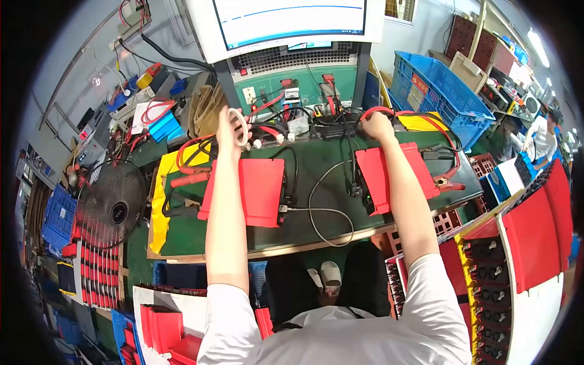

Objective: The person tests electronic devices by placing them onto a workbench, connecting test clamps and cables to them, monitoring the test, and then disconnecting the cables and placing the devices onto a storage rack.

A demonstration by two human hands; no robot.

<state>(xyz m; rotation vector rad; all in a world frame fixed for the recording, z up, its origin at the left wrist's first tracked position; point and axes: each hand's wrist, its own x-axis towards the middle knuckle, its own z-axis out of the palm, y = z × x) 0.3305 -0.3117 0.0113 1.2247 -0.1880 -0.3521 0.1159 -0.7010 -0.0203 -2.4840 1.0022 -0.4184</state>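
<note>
My left hand is raised at the back left of the bench, its fingers closed on a white ring that resembles a tape roll. Under that forearm lies a red box-shaped unit with a grey cable plugged into its side. At the back right, my right hand is closed beside red cables and a black block; what its fingers hold is hidden. A second red unit lies partly beneath my right forearm. Red-handled clamps rest left of the first unit.
A monitor stands over the back of the green bench. To the left is a fan; a blue crate stands at the back right. Stacked red units are at the right. Another person sits farther off.
</note>
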